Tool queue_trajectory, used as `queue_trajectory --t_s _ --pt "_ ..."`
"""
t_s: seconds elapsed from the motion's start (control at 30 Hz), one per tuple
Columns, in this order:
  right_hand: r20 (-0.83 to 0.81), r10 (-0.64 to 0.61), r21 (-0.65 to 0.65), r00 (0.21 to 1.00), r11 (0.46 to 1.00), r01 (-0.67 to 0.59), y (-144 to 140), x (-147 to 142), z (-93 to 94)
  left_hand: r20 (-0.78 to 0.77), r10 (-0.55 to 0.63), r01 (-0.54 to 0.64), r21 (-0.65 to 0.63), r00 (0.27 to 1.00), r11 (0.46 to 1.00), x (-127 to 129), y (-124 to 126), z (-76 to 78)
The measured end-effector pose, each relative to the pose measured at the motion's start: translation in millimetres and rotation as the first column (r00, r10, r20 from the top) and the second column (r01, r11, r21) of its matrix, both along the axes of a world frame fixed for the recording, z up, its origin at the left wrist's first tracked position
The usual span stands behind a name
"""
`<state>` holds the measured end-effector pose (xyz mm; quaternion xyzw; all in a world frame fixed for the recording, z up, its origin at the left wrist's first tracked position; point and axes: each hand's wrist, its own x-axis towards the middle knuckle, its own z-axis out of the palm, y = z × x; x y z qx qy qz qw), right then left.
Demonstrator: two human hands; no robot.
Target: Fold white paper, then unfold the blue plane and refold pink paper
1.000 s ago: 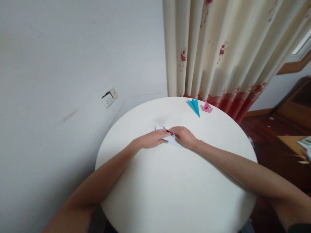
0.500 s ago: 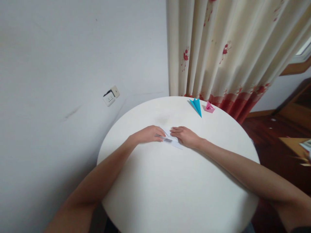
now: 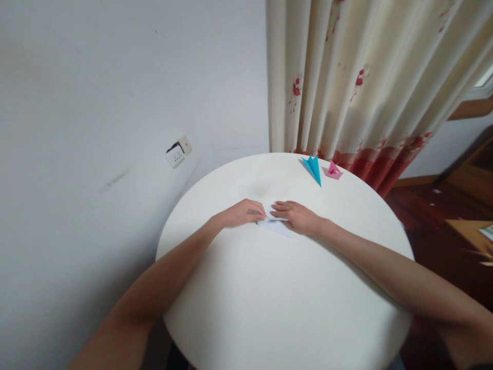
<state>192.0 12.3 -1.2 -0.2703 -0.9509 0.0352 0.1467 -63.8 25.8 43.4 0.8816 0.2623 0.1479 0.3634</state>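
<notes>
A small folded sheet of white paper [image 3: 278, 227] lies on the round white table [image 3: 285, 298], partly covered by my hands. My left hand [image 3: 248, 211] pinches its left end between thumb and fingers. Over the paper's right part rests my right hand [image 3: 295, 215], palm down with fingers stretched out towards the left. A raised flap of the paper shows between the two hands, and its lower point reaches out towards me below the right hand.
Near the table's far edge lie a blue paper plane [image 3: 314, 169] and a pink folded paper boat [image 3: 334, 170]. Behind them hangs a patterned curtain [image 3: 346, 77]. A wall socket [image 3: 175, 156] is on the white wall [image 3: 115, 92] at left.
My left hand's fingers have closed in on the paper's left end and shifted slightly right. The paper's upper flap sits differently, and the grey patch on it no longer shows.
</notes>
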Motion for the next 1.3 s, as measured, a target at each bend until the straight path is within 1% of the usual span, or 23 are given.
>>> queue_trajectory --t_s 0.07,0.13,0.2,0.3,0.4,0.53,0.63,0.7,0.77,0.87,0.93,0.97,1.03,1.07,1.13,1.17,1.2,1.23,1.3 --pt "-0.004 -0.005 -0.008 1.000 1.000 0.005 1 0 -1.3 0.014 -0.011 0.011 -0.003 1.000 1.000 3 0 -4.6" --pt "-0.033 0.001 -0.013 0.999 1.000 -0.001 2 0 -1.7 0.014 -0.028 0.027 0.029 1.000 0.999 6 0 -9.6" --pt "-0.101 0.051 -0.032 0.994 0.998 -0.055 1 0 -0.2 0.003 -0.051 0.050 0.084 0.999 0.995 8 1 -13.9" --pt "-0.242 0.142 -0.082 0.960 0.983 -0.166 -1 3 6.2 -0.019 -0.084 0.086 0.148 0.996 0.985 9 2 -17.4" --pt "-0.338 0.161 -0.140 0.927 0.966 -0.218 -4 5 13.6 -0.030 -0.085 0.089 0.160 0.996 0.983 10 2 -17.7" --pt "-0.340 0.215 -0.205 0.915 0.933 -0.296 -4 6 16.9 -0.007 -0.113 0.113 0.152 0.994 0.982 9 0 -16.3" --pt "-0.300 0.218 -0.285 0.929 0.909 -0.305 -4 6 16.5 -0.013 -0.139 0.139 0.187 0.990 0.973 10 -2 -15.8" --pt "-0.256 0.184 -0.355 0.949 0.896 -0.269 -6 9 17.8 -0.039 -0.116 0.122 0.235 0.993 0.964 13 -4 -16.1" --pt "-0.176 0.129 -0.409 0.976 0.892 -0.192 -8 15 21.3 -0.053 -0.039 0.054 0.304 0.998 0.951 16 -6 -17.7" --pt "-0.013 0.081 -0.454 0.997 0.888 -0.078 -12 27 28.2 -0.063 0.089 -0.056 0.409 0.994 0.911 21 -9 -24.1" --pt "0.037 0.083 -0.469 0.996 0.881 -0.056 -14 31 31.4 -0.120 0.126 -0.060 0.445 0.985 0.894 22 -10 -31.1" --pt "0.025 0.073 -0.470 0.997 0.881 -0.052 -15 29 31.8 -0.165 0.132 -0.044 0.451 0.977 0.892 22 -10 -35.0" --pt "-0.058 -0.005 -0.437 0.998 0.899 -0.021 -18 20 29.4 -0.259 0.145 -0.014 0.448 0.955 0.894 22 -9 -42.2" --pt "-0.112 -0.081 -0.401 0.990 0.916 0.030 -20 13 26.4 -0.296 0.156 -0.008 0.447 0.942 0.894 21 -8 -45.2" --pt "-0.159 -0.241 -0.285 0.957 0.940 0.190 -26 -5 17.3 -0.338 0.200 -0.025 0.457 0.920 0.889 21 -7 -49.8" --pt "-0.171 -0.296 -0.217 0.940 0.941 0.258 -29 -13 11.6 -0.347 0.228 -0.044 0.464 0.910 0.885 21 -6 -51.4" --pt "-0.163 -0.333 -0.164 0.929 0.937 0.308 -33 -21 5.6 -0.352 0.258 -0.067 0.472 0.900 0.879 21 -6 -52.7" --pt "-0.127 -0.346 -0.132 0.930 0.935 0.330 -37 -28 -0.2 -0.354 0.290 -0.094 0.479 0.889 0.873 22 -6 -53.8" --pt "-0.050 -0.376 -0.103 0.925 0.923 0.370 -45 -37 -9.6 -0.350 0.360 -0.153 0.500 0.865 0.853 24 -7 -55.2"
